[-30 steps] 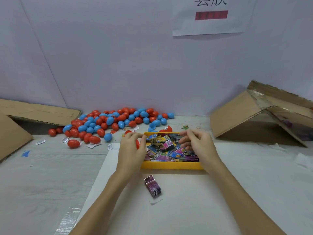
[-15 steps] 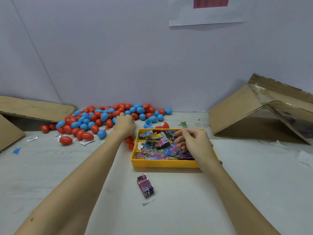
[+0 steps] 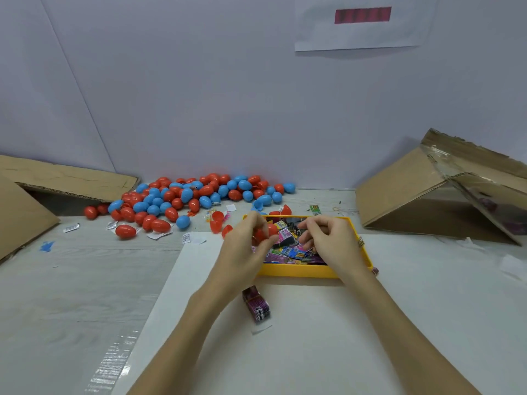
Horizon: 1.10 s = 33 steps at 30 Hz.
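A yellow tray (image 3: 299, 271) full of small colourful printed packets (image 3: 288, 249) sits on a white sheet in front of me. My left hand (image 3: 246, 246) hovers over the tray's left end and holds a red plastic egg piece (image 3: 261, 234) in curled fingers. My right hand (image 3: 328, 240) reaches into the tray, its fingers pinching among the packets; which packet it holds is hidden. A bundle of purple packets (image 3: 256, 307) lies on the sheet just in front of the tray.
A pile of red and blue plastic eggs (image 3: 182, 198) spreads along the back wall at left, with open egg halves (image 3: 218, 220) near the tray. Cardboard boxes lie tipped at far left (image 3: 25, 212) and right (image 3: 445, 195). Paper scraps dot the table.
My left hand came back from the egg pile to the tray's left end, now with a red egg piece in it. My right hand stayed in the tray.
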Motion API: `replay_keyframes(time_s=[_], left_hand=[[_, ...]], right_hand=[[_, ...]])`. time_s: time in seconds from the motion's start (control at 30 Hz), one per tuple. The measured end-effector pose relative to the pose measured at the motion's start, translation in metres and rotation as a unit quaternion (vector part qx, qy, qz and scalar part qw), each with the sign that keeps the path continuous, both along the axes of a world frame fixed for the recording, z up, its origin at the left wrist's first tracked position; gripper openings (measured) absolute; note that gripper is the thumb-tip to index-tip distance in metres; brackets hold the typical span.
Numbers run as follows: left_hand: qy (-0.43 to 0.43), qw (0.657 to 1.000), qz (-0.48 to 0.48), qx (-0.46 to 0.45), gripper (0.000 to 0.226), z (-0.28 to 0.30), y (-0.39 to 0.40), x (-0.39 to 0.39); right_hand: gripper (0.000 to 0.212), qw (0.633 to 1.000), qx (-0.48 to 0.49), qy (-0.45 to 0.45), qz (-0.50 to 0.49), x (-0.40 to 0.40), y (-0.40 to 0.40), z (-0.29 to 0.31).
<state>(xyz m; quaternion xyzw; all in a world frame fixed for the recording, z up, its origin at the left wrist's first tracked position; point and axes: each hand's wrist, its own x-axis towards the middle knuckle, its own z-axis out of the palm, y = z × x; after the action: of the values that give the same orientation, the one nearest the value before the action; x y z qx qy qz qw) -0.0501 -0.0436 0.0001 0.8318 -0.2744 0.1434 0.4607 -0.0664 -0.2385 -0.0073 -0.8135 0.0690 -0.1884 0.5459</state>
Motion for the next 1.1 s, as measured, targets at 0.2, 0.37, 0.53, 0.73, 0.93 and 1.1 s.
replay_keyframes(time_s=[0.2,0.37,0.53,0.73,0.93,1.1], left_hand=[[-0.007,0.998,-0.057,-0.020,0.033,-0.003,-0.001,-0.002],[-0.035,0.996,-0.055,-0.058,0.033,-0.002,0.001,-0.001],[-0.064,0.993,-0.043,-0.091,0.047,0.001,-0.001,-0.004],[-0.030,0.988,-0.044,-0.143,0.029,0.003,-0.002,-0.007],[0.080,0.977,-0.091,-0.177,0.027,0.004,-0.001,-0.009],[0.093,0.978,-0.029,-0.186,0.026,0.004,0.001,-0.005]], right_hand=[[0.017,0.986,-0.109,-0.084,0.096,-0.011,0.016,0.004],[0.020,0.989,-0.063,-0.082,0.105,-0.013,0.025,0.005],[0.018,0.992,-0.024,-0.060,0.104,-0.015,0.027,0.004],[0.025,0.993,-0.011,-0.065,0.103,-0.015,0.027,0.007],[0.025,0.993,-0.022,-0.089,0.079,-0.019,0.030,0.009],[0.023,0.992,-0.093,-0.079,0.042,-0.020,0.030,0.010]])
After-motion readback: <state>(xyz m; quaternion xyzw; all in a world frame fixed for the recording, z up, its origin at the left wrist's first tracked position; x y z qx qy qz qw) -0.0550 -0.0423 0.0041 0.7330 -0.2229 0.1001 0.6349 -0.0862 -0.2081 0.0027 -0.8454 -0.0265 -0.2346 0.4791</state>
